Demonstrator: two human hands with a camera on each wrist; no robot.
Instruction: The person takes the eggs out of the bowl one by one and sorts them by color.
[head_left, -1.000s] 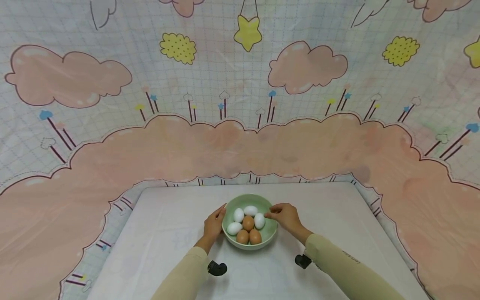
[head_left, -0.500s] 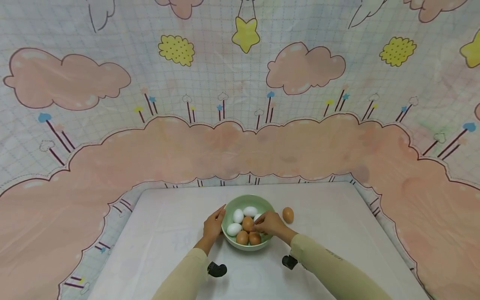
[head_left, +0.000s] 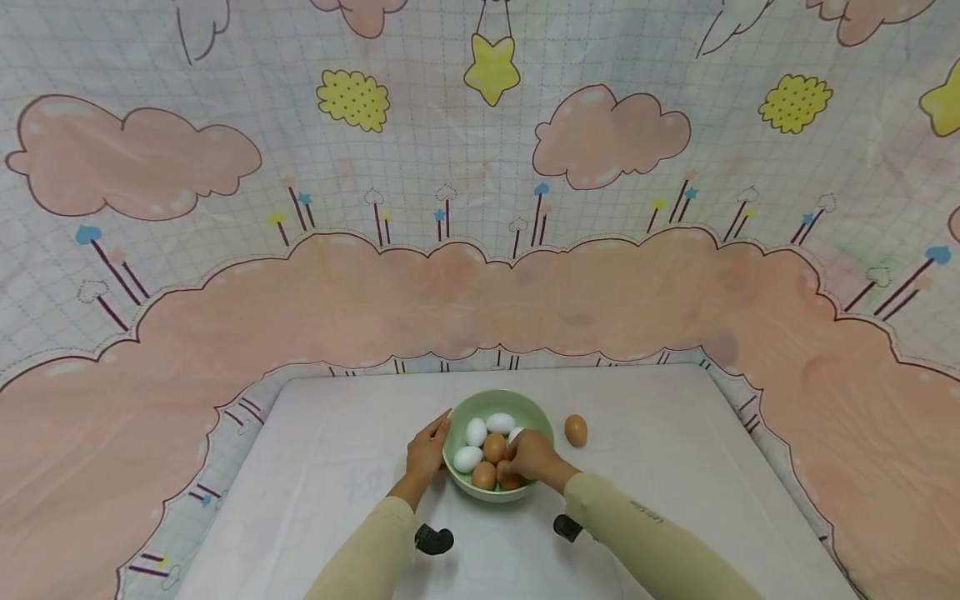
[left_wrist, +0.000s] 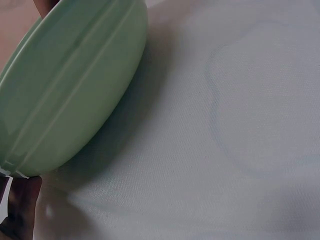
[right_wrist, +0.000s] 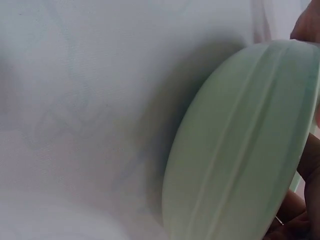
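A light green bowl [head_left: 536, 410] on the table holds several white and brown eggs. My left hand [head_left: 427, 446] holds the bowl at its left side; in the left wrist view its dark fingers [left_wrist: 24, 200] meet the bowl's edge. Inside the bowl, at the right, my right hand [head_left: 534, 458] has its fingers curled around a brown egg [head_left: 512, 482], mostly hidden beneath them. A white egg [head_left: 514, 433] peeks out behind that hand. Another brown egg [head_left: 494, 447] and a front brown egg [head_left: 483, 476] lie just left of it, with white eggs [head_left: 468, 459] farther left.
A single brown egg [head_left: 576, 430] lies on the white table [head_left: 660, 450], right of the bowl. Black wrist cameras [head_left: 433, 540] hang under both sleeves. A patterned cloth [head_left: 480, 300] rises behind the table.
My right hand has moved left from the bowl's right rim into the bowl, then down toward the front brown egg. The brown egg on the table has come into view. The left hand stays put.
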